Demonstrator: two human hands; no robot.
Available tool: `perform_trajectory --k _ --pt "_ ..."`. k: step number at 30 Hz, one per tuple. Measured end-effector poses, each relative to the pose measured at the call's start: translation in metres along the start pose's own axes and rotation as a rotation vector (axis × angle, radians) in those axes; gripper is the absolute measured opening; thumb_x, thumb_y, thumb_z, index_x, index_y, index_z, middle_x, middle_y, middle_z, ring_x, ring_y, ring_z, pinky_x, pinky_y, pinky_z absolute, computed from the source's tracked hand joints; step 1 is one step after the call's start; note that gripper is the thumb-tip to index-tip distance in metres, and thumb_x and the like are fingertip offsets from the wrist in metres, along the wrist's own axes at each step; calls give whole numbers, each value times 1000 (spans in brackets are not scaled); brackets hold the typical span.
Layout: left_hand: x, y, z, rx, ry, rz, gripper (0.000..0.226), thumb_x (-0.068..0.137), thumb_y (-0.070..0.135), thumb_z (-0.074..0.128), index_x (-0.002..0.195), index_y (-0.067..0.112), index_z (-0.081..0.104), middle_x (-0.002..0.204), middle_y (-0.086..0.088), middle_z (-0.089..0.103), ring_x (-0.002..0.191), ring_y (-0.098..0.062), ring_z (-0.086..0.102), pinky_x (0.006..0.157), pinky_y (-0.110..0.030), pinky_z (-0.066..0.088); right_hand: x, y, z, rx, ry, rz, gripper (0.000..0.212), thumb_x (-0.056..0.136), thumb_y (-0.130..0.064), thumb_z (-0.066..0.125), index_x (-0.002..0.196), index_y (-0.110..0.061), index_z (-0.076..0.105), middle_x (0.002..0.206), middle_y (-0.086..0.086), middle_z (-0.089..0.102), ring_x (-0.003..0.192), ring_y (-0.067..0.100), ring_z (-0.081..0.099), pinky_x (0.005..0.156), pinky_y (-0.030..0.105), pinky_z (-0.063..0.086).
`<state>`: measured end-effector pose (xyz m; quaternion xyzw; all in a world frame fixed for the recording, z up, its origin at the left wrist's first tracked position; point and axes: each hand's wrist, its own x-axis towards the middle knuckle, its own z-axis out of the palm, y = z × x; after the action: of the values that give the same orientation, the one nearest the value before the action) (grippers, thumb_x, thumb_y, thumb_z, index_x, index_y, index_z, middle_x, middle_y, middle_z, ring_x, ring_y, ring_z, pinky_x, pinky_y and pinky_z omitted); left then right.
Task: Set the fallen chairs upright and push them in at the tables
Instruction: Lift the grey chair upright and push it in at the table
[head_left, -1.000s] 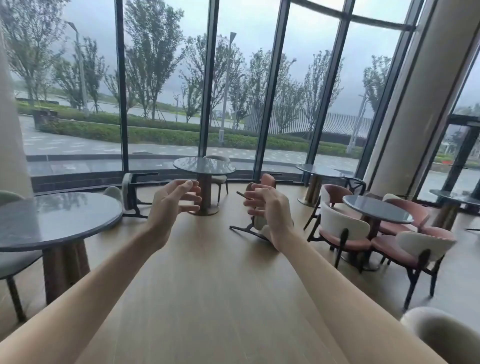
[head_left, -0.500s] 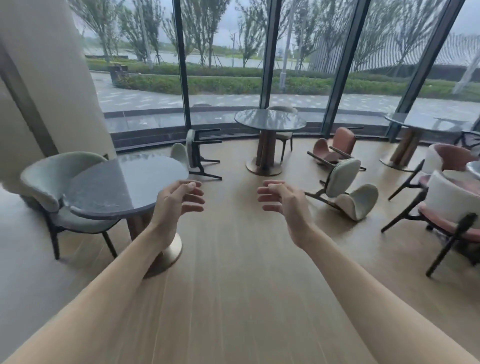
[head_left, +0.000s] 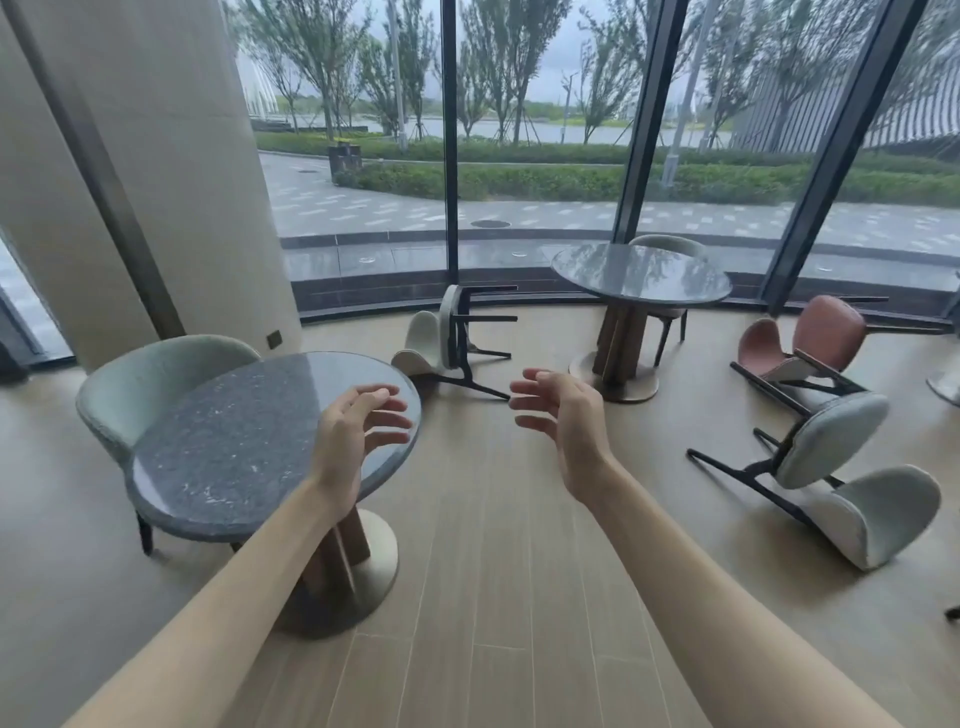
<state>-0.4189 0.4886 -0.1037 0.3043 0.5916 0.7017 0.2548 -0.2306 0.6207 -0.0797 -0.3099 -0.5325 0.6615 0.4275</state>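
Three chairs lie tipped over on the wood floor. A pale green fallen chair (head_left: 444, 335) lies ahead by the window, legs pointing right. A grey-green fallen chair (head_left: 852, 478) lies at the right, and a pink fallen chair (head_left: 810, 338) lies behind it. My left hand (head_left: 353, 431) and my right hand (head_left: 563, 415) are stretched out in front of me, fingers relaxed and spread, holding nothing. The left hand hovers over the near round table (head_left: 218, 452); neither hand touches a chair.
An upright green chair (head_left: 140, 384) is tucked at the near table's far left. A second round table (head_left: 641, 275) stands by the window with an upright chair (head_left: 667, 244) behind it. A thick column (head_left: 130, 156) rises at the left. Curved glass walls close off the back.
My view has swung left and moved closer, so the near table and the fallen chairs look larger. Both hands stay raised, and their fingers have spread wider.
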Motion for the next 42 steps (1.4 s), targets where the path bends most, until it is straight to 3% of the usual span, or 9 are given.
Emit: perform_trajectory --k 5,13,24,35,42 --pt "113 -38 20 -7 46 -42 26 102 19 46 103 3 67 92 -17 69 82 -30 69 78 -43 57 121 42 10 -16 -78 119 24 96 -13 46 101 -4 68 91 12 74 74 23 68 64 31 54" --pt "351 -107 55 -188 70 -220 32 101 23 44 97 2 67 80 -14 64 63 -25 62 61 -36 54 359 86 35 27 -42 273 21 94 -15 48 97 -5 67 90 13 71 70 22 65 66 31 51" --pt "655 -160 105 -136 33 -316 25 95 21 51 87 6 70 72 -10 63 56 -23 60 56 -31 53 667 112 54 -16 2 289 26 93 -14 47 104 0 67 89 13 71 71 22 65 61 28 53" --pt "916 -228 84 -177 353 -349 21 93 17 56 83 3 68 65 -10 63 51 -23 59 54 -32 53 978 207 170 -175 -267 459 17 88 -13 55 93 -4 68 75 9 67 58 18 60 55 25 48" --pt "1053 -265 1 -194 558 -385 18 94 12 53 85 2 65 65 -12 58 45 -20 56 46 -26 50 1123 279 288 -168 -423 558 17 90 -10 54 87 -4 70 71 10 67 54 17 60 47 22 50"
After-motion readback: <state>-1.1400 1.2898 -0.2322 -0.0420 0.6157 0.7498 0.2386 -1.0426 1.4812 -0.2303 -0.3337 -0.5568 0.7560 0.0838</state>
